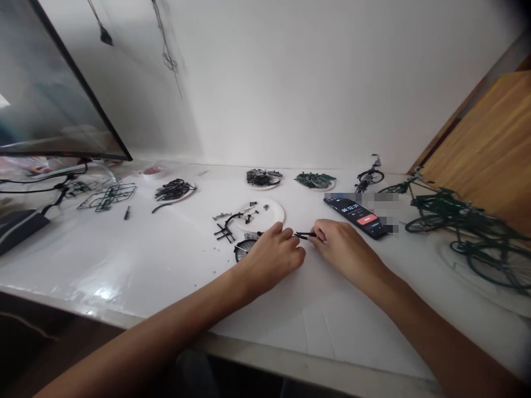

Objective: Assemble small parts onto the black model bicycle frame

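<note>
Pinching a small black plastic part between my left hand and right hand, both closed on it, I hold it over the worktop. Too light a grip could drop it; too hard a squeeze could snap it.

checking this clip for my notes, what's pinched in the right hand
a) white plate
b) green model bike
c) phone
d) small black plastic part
d: the right hand grips a small black plastic part at its fingertips, while the phone lies apart on the table.
</note>
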Tool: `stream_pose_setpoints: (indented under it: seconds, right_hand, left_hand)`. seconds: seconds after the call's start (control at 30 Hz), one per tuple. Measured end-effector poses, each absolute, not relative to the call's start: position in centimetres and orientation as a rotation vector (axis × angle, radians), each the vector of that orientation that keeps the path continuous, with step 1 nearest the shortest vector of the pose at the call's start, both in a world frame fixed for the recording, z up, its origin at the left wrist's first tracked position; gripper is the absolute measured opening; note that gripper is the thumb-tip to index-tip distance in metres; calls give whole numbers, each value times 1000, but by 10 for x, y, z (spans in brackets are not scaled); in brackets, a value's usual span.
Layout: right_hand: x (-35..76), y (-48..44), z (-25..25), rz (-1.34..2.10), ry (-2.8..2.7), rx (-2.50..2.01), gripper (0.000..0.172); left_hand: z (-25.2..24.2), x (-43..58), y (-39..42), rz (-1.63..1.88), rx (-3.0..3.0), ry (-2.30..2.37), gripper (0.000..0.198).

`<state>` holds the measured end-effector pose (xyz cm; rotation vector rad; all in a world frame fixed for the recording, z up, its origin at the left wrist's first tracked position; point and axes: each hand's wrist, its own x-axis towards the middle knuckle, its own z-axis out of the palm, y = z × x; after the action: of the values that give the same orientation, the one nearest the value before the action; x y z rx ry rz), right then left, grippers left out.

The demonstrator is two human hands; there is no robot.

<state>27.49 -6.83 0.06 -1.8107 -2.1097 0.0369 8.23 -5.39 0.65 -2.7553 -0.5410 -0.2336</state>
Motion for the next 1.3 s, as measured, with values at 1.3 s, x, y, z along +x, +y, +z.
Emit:
stream_pose_setpoints:
  seconds: [1.3]
  right_hand:
    - [229,-90,-13,63,-2293,-1148,22]
  left_hand:
    - [24,-33,-36,-1008,-3058,-1122,11]
